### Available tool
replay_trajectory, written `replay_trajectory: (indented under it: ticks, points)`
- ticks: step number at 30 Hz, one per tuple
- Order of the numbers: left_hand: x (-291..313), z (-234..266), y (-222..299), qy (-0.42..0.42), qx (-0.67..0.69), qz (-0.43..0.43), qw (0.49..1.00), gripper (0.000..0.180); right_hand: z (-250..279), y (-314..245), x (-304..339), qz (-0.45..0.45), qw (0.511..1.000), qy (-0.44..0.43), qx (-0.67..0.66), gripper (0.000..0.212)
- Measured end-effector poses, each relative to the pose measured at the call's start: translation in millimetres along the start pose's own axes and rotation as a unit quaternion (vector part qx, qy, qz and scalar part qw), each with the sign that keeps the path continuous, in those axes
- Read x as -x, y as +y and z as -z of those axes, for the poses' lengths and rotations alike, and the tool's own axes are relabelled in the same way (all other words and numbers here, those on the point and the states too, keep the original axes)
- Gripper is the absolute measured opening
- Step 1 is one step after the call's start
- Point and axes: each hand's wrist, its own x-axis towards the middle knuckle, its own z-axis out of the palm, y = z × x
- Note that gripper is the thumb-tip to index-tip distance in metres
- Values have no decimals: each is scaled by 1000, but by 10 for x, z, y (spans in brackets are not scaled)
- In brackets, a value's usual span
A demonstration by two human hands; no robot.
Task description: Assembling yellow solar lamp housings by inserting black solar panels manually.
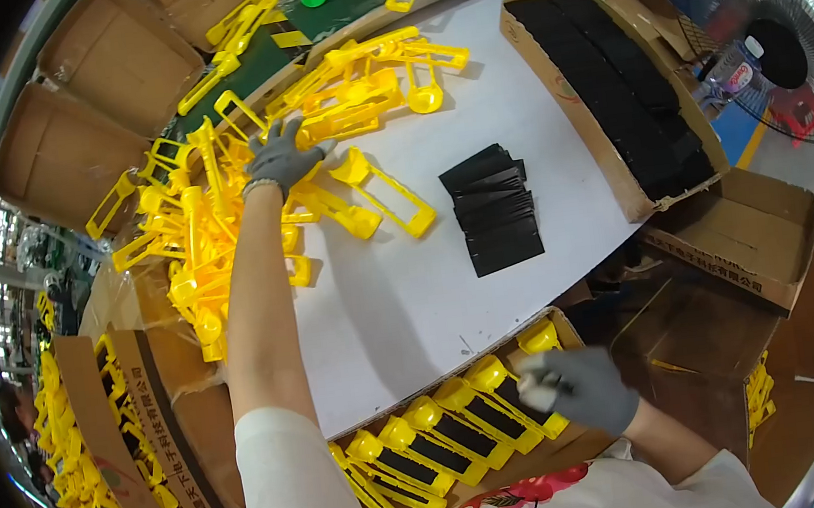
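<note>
My left hand [284, 158], in a grey glove, reaches over a heap of yellow plastic frames [214, 236] with its fingers spread. The fingers touch or nearly touch pieces at the heap's edge. One loose yellow frame [388, 194] lies just right of that hand. My right hand [588, 392], also gloved, is over the right end of a cardboard box [560, 322] at the near table edge. Motion blurs its bent fingers and pale fingertips, so I cannot tell whether they hold anything. In this box stands a row of yellow frames with black inserts [463, 433].
A fanned stack of black strips [494, 209] lies on the white tabletop [365, 329]. A carton of black strips [609, 90] sits at the right, beside a fan [776, 51] and a bottle [733, 71]. Another carton [92, 440] with finished-looking yellow pieces stands at left.
</note>
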Motion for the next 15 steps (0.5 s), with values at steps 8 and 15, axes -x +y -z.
replay_trajectory:
  ticks: [8,15]
  points:
    - [742,-227,-381,65,28,-194,978,69,513,434,-1038,147,926,151,312,31]
    - [1720,-153,-551,2,-5,-234,972,72,460,587,-1104,124,926,118,337,34]
